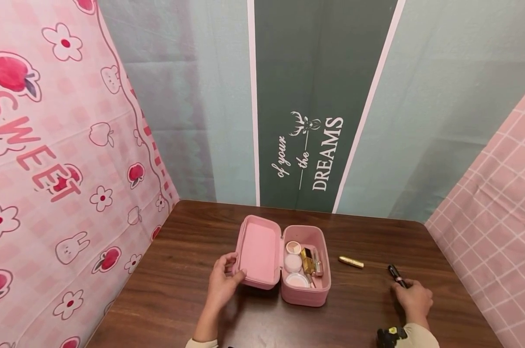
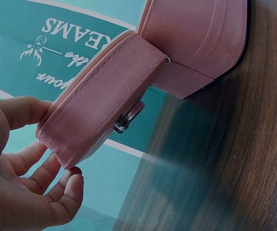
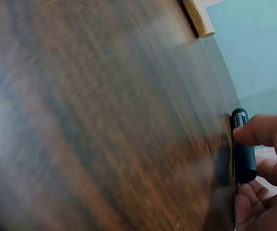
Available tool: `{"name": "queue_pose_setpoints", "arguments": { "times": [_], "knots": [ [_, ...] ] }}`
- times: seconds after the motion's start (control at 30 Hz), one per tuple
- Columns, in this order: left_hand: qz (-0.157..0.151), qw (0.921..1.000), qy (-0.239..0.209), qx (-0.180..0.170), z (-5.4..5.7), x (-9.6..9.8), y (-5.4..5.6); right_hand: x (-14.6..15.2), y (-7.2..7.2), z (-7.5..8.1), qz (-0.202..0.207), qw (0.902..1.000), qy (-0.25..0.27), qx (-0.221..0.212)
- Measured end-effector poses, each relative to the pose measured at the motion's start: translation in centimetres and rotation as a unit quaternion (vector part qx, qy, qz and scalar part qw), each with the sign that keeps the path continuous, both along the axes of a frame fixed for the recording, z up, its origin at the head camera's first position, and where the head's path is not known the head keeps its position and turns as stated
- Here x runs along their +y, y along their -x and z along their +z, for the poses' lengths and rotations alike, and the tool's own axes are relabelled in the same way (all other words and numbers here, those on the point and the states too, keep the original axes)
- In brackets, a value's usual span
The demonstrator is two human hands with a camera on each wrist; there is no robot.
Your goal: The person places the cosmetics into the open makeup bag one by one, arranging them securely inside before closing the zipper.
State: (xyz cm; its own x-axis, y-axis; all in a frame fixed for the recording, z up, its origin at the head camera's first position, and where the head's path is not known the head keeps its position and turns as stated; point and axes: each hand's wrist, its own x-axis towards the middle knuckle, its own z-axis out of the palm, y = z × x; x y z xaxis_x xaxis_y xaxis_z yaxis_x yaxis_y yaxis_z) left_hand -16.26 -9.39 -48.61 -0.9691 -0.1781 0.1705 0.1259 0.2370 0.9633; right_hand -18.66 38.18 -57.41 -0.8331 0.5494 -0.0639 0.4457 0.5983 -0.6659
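A pink zip-around makeup case stands on the table with its lid folded out to the left. My left hand grips the lid's outer corner, thumb on the zipped rim and fingers beneath, as the left wrist view shows. Inside the case are round compacts, a gold-and-black item and a clear tube. On the right, my right hand pinches a black cosmetic tube between thumb and fingers, close over the tabletop. The right wrist view shows small pale lettering near one end of that tube.
A gold tube lies on the dark wood table between the case and my right hand. Fabric backdrops rise along the back and both sides. A metal clasp hangs from the lid.
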Motion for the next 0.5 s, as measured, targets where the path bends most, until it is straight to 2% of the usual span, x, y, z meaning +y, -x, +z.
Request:
{"name": "queue_pose_setpoints", "arguments": {
  "times": [0.13,0.3,0.4,0.5],
  "knots": [
    [0.002,1.0,0.004,0.006,-1.1,-0.2,0.4,-0.1,0.2,0.1,-0.008,0.9997,0.0,-0.025],
    [0.001,0.9999,0.001,0.011,-1.2,-0.2,0.4,-0.3,0.3,0.2,-0.017,0.9991,-0.006,-0.039],
    [0.003,1.0,0.0,0.008,-0.7,0.0,0.2,-0.2,0.4,0.3,-0.014,0.999,-0.022,-0.035],
    [0.003,1.0,-0.005,0.004,0.7,0.3,-0.3,0.0,0.3,0.5,-0.003,0.9991,-0.029,-0.031]
  ]
}}
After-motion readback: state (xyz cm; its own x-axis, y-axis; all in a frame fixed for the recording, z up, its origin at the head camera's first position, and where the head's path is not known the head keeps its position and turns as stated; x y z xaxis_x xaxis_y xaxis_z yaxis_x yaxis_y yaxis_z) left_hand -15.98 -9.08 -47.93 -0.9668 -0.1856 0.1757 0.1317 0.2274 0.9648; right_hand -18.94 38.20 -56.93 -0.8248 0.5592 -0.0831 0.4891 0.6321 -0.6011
